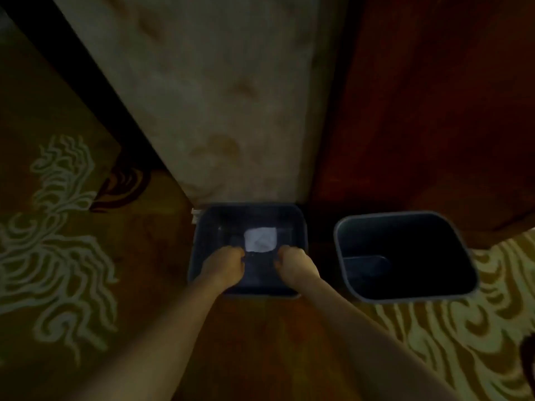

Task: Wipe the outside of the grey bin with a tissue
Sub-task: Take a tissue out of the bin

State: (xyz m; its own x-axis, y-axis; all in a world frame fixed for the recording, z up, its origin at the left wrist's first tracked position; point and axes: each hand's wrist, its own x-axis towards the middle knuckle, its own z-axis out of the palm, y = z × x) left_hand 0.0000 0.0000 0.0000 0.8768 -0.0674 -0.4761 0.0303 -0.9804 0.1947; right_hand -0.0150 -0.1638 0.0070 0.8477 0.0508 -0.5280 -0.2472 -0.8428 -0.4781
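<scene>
Two bins on carpet [72, 256], lower centre: left bin [301, 227] against wall [217, 96], white tissue [260, 240] inside; right bin [405, 256] beside it. Left hand [224, 263], right hand [293, 264] reaching in, grip curled; holding anything: cannot tell
</scene>
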